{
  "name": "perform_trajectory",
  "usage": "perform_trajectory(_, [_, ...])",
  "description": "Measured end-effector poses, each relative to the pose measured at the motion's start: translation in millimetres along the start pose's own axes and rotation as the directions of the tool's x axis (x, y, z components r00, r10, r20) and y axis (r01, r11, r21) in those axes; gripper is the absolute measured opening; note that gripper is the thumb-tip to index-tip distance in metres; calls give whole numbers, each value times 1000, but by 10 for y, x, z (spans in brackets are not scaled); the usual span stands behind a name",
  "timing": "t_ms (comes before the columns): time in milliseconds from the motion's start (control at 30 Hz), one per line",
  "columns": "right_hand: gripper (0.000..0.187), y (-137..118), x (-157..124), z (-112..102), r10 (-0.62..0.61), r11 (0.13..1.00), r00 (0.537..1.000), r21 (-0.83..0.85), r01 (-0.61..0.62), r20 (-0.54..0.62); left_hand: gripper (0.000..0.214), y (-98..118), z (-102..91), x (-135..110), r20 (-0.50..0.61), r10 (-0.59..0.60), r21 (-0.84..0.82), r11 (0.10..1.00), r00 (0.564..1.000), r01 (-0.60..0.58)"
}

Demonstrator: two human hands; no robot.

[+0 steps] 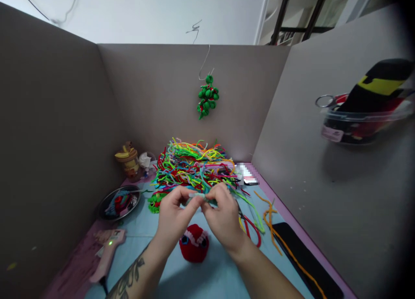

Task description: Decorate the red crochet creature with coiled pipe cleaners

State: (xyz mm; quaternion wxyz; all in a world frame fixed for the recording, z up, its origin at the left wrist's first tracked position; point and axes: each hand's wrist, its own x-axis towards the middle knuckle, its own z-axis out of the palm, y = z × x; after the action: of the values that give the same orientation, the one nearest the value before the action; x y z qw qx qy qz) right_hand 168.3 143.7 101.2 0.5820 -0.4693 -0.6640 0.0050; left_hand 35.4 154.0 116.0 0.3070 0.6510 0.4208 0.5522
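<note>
My left hand (177, 210) and my right hand (222, 212) meet over the middle of the table, fingertips pinched on a short pale mint piece (200, 196), apparently a length of pipe cleaner. Its ends are mostly hidden by my fingers. Just below my hands sits a round red fuzzy figure (194, 249) with dark eyes and a pale pink wavy strip across its front. Beyond my left hand lies a green fuzzy piece with an eye (154, 204). Scissors with red handles (254, 232) rest beside my right wrist.
A big heap of colourful pipe cleaners (194, 169) lies at the back. On the left are a pink glue gun (110, 253), a round dish (138, 199) and a lidded cup (129, 162). Orange pipe cleaners (269, 217) and a black slab (311, 264) lie right.
</note>
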Motion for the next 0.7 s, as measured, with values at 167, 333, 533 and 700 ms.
perform_trajectory(167, [15,-24,27,3,43,997,987,64,-53,156,14,15,-47,16,42,-23,-7,1000,999,24])
perform_trajectory(333, [52,17,116,-108,80,974,884,154,-168,460,14,-11,-134,71,55,-54,-99,993,997,59])
perform_trajectory(533, [37,165,251,-308,95,970,795,125,-210,599,21,-105,-243,175,-62,-136,-383,918,989,102])
perform_trajectory(700, [14,209,321,-351,73,983,865,112,-147,496,29,-133,-265,231,-111,-193,-537,837,975,105])
